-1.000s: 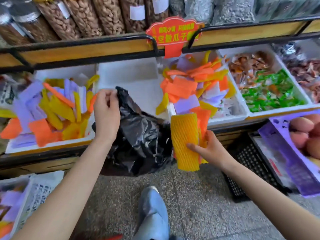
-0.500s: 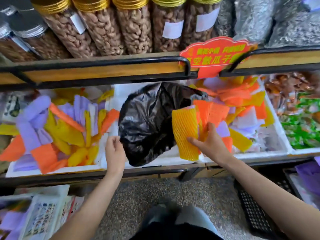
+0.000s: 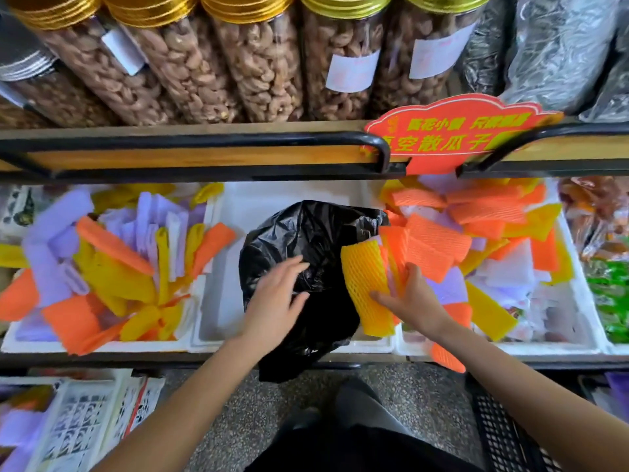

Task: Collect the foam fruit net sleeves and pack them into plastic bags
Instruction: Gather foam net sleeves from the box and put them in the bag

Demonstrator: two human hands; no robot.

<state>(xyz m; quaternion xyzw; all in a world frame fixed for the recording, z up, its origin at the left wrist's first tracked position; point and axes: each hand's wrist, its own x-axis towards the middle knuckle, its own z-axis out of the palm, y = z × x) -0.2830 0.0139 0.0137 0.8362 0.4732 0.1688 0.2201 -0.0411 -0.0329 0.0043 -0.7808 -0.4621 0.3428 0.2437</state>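
A black plastic bag point(image 3: 316, 247) lies crumpled in the middle white foam tray point(image 3: 218, 301), hanging over its front edge. My left hand point(image 3: 277, 301) rests on the bag with fingers spread. My right hand point(image 3: 413, 301) grips a stack of foam net sleeves, a yellow sleeve point(image 3: 366, 284) in front and orange ones behind, held just right of the bag. Loose purple, yellow and orange sleeves fill the left tray point(image 3: 102, 264). More sleeves fill the right tray point(image 3: 503, 240).
A shelf rail point(image 3: 204, 144) with a red price sign point(image 3: 456, 131) runs above the trays, with jars of nuts point(image 3: 238, 63) behind. Candy bins point(image 3: 609, 287) sit at far right, a black crate point(image 3: 503, 434) at lower right, and printed boxes point(image 3: 85, 424) at lower left.
The bag went from hanging in front of the shelf up into the middle tray. My left hand let go of it and then came onto it, open. My right hand kept its stack.
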